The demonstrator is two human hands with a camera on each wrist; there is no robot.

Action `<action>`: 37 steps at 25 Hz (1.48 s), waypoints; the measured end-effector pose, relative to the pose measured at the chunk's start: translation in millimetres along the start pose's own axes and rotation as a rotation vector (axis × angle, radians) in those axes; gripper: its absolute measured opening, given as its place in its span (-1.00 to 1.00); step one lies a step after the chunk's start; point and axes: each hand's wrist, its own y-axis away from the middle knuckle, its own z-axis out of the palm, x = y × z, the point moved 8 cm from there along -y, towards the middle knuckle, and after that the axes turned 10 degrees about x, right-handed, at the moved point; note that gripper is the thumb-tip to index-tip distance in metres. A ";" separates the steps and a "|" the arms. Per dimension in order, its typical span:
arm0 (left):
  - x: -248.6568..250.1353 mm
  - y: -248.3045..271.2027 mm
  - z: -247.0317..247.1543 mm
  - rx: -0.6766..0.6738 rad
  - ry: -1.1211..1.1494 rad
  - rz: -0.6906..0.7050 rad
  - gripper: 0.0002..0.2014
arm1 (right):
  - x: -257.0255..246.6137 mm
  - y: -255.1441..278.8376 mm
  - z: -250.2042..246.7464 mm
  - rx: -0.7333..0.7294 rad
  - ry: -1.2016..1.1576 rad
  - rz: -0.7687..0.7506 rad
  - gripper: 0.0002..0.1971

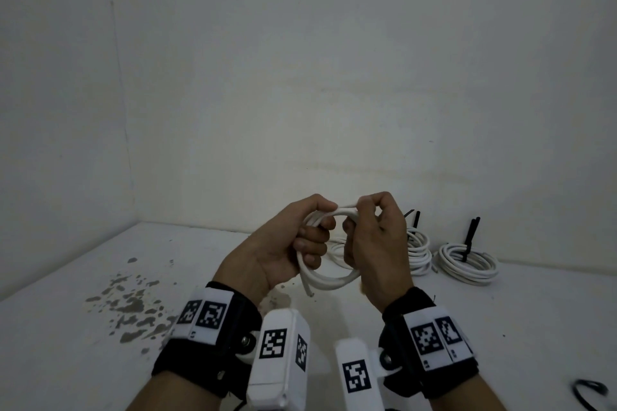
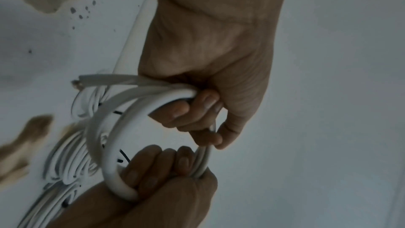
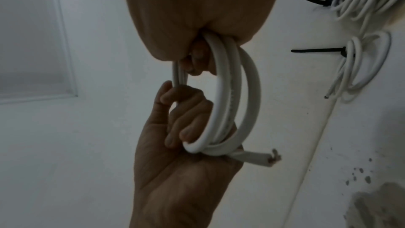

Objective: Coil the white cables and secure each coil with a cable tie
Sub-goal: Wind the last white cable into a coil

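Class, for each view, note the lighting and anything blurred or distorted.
Head view: dim, even light; wide-angle bending of the wall; coil fairly sharp. Left wrist view: coil sharp, stains at the left edge smeared. Right wrist view: darkest; right hand a soft, featureless mass.

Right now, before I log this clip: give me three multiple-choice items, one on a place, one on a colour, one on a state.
1. Where is the cable coil being worked?
A. flat on the table
B. held above the table between both hands
C. hung on the wall

2. What colour are the ties on the finished coils?
A. black
B. red
C. white

3. The held coil is:
A. tied
B. untied
C. cut in two

B: left hand and right hand grip it aloft.
A: black tails stick up.
B: no tie shows on it.
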 end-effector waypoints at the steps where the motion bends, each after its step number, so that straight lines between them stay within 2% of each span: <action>1: -0.5 -1.8 -3.1 0.048 -0.020 0.007 -0.69 | 3.4 0.2 -1.7 0.020 -0.005 0.020 -0.83; 4: -0.5 -3.2 -6.3 0.097 0.009 -0.012 -0.67 | 9.8 2.3 -3.3 0.062 -0.044 0.053 -0.85; 10: 3.5 -1.0 -6.3 0.090 0.106 -0.018 -0.62 | 4.4 6.6 -1.7 0.074 -0.089 0.018 -0.85; 17: 6.1 4.1 -3.8 0.114 -0.011 0.008 -0.64 | 8.7 6.6 -3.2 0.086 -0.102 0.061 -0.86; 19: 7.3 3.8 -14.2 0.195 -0.089 0.039 -0.62 | 7.4 5.3 -0.1 -0.002 -0.036 0.055 -0.86; 22: 11.3 7.0 -27.1 0.295 -0.302 0.099 -0.60 | 5.6 -0.3 2.2 -0.192 0.251 0.044 -0.88; 25: 10.1 8.5 -21.0 0.271 -0.572 0.146 -0.61 | 2.9 -4.6 5.7 -0.352 0.327 0.043 -0.72; 28: 1.6 5.9 -10.3 0.242 -0.782 0.145 -0.55 | -7.2 0.8 11.2 -0.409 0.486 -0.074 -0.78; 29: -0.3 5.8 -8.3 0.239 -0.768 0.135 -0.57 | -7.1 5.3 14.7 -0.429 0.555 -0.107 -0.79; 31: -1.3 6.5 -10.7 0.255 -0.611 0.101 -0.60 | -1.0 14.3 24.0 -0.480 0.671 -0.166 -0.67; 33: -1.2 5.6 -16.0 0.272 -0.438 0.071 -0.59 | 4.6 15.9 27.6 -0.440 0.696 -0.197 -0.56; 34: -2.3 4.2 -17.8 0.277 -0.376 0.056 -0.59 | 7.2 12.2 25.6 -0.410 0.657 -0.160 -0.53; 37: -3.6 1.9 -17.5 0.284 -0.304 0.054 -0.53 | 18.5 5.2 18.6 -0.372 0.395 0.142 -0.52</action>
